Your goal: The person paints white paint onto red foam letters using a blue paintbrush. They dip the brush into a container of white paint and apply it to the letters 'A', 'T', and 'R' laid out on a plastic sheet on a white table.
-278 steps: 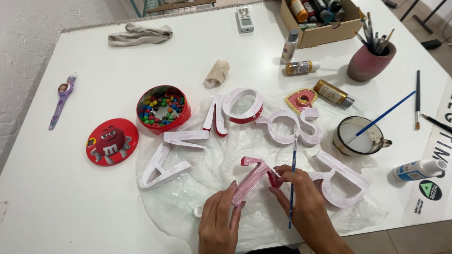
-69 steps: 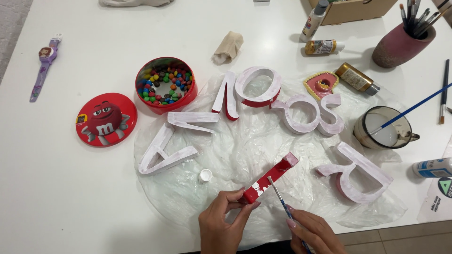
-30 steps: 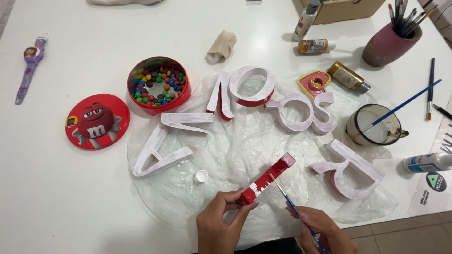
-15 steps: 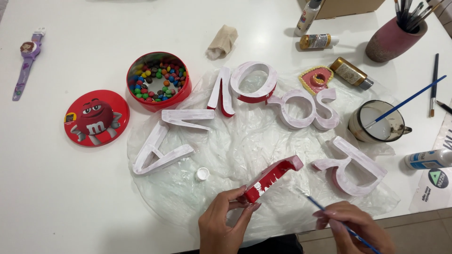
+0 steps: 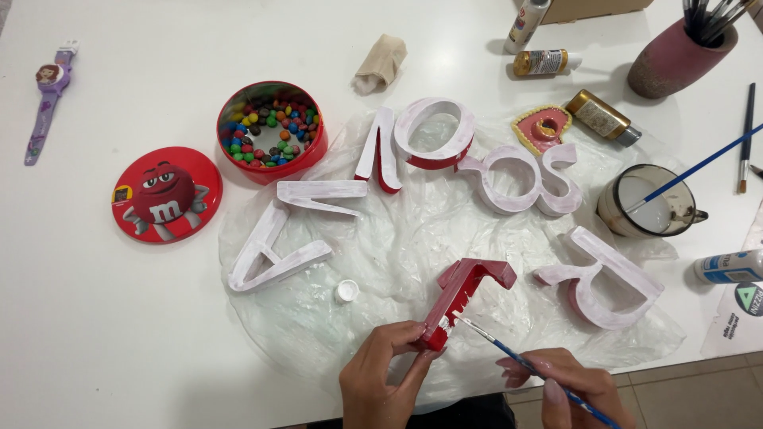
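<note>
Left hand (image 5: 387, 373): pinching the lower end of the red letter (image 5: 465, 294), tilting it above the plastic sheet (image 5: 397, 262).
Right hand (image 5: 568, 385): closed around a blue-handled paintbrush (image 5: 528, 368).
Brush tip: touching the letter's edge just beside the left fingers.
Nearby: white letters, small white cap (image 5: 346, 291).

Red letter (image 5: 469, 290), blue-handled brush (image 5: 528, 367)

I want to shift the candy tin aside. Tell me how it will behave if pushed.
The round red tin stands flat on the table, so it would probably slide, not roll. Low and wide, it seems unlikely to tip. Its lid lies beside it, so a hard shove might spill candies.
</note>
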